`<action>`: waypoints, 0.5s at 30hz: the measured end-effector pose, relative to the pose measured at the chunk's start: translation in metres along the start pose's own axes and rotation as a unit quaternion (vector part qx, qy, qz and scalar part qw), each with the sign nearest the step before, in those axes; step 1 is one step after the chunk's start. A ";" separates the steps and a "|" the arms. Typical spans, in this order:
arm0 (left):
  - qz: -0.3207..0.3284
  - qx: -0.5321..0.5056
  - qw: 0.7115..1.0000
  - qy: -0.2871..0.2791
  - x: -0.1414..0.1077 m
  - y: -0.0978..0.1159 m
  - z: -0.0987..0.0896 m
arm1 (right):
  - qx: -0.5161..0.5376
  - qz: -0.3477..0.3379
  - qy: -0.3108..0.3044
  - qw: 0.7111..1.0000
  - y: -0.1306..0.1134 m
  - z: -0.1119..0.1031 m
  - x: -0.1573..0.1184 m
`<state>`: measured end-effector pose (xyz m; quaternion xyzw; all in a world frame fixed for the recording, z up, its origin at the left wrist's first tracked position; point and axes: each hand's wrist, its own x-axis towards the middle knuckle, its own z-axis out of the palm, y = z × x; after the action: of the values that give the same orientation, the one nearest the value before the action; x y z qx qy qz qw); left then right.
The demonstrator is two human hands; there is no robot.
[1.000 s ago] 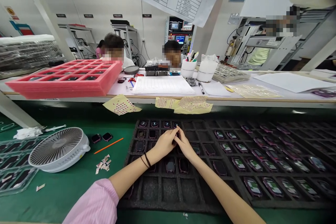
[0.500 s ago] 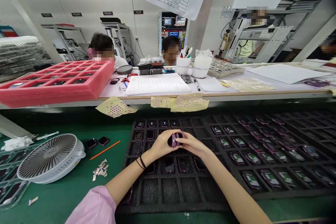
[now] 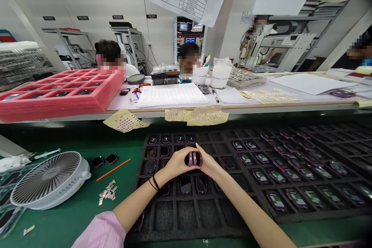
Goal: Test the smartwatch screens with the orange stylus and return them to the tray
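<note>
Both hands meet above the black foam tray [image 3: 186, 217], holding a small dark smartwatch with pink-purple edges [image 3: 192, 159] between them. My left hand [image 3: 180, 163] grips its left side, and my right hand [image 3: 207, 161] presses on its right side. The hands hide part of the watch. Rows of similar watches lie in the tray's pockets around my hands, many at the right showing green-and-white screens. A pink sleeve covers my left upper arm, and dark bands circle my left wrist.
To the left on the green mat are a white fan [image 3: 49, 180], an orange stick [image 3: 113, 169], paper scraps and two watches. Beyond stands a white bench with a pink foam tray [image 3: 58, 95], papers and cups. Co-workers sit across it.
My hands were down at the tray's upper pockets with fingertips together. They now hold the watch up between them, and the view has shifted slightly.
</note>
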<state>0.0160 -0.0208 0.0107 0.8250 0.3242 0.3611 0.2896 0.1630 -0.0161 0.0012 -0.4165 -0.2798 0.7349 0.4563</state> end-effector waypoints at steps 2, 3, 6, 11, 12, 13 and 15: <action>0.008 0.011 1.000 -0.004 0.000 0.000 0.003 | 0.011 0.024 0.015 1.000 -0.001 0.002 0.000; 0.010 0.020 1.000 -0.006 -0.001 -0.001 0.004 | 0.014 0.032 0.019 0.999 -0.002 0.002 -0.001; 0.003 0.042 0.999 -0.016 -0.002 -0.005 0.008 | 0.023 0.035 0.032 0.999 -0.001 0.005 -0.004; -0.010 0.062 0.998 -0.023 -0.002 -0.008 0.008 | 0.029 0.009 -0.031 0.999 0.005 0.004 -0.004; -0.008 0.064 0.998 -0.019 -0.002 -0.008 0.007 | 0.029 0.012 -0.051 0.998 0.005 0.002 -0.003; -0.005 0.064 0.998 -0.015 -0.002 -0.008 0.007 | 0.031 0.018 -0.067 0.997 0.005 0.000 -0.002; 0.004 0.061 0.998 -0.009 -0.002 -0.008 0.006 | 0.044 0.030 -0.087 0.995 0.004 -0.005 0.001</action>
<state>0.0172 -0.0188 0.0012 0.8456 0.3401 0.3342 0.2402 0.1656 -0.0170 -0.0052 -0.3387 -0.2729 0.7931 0.4263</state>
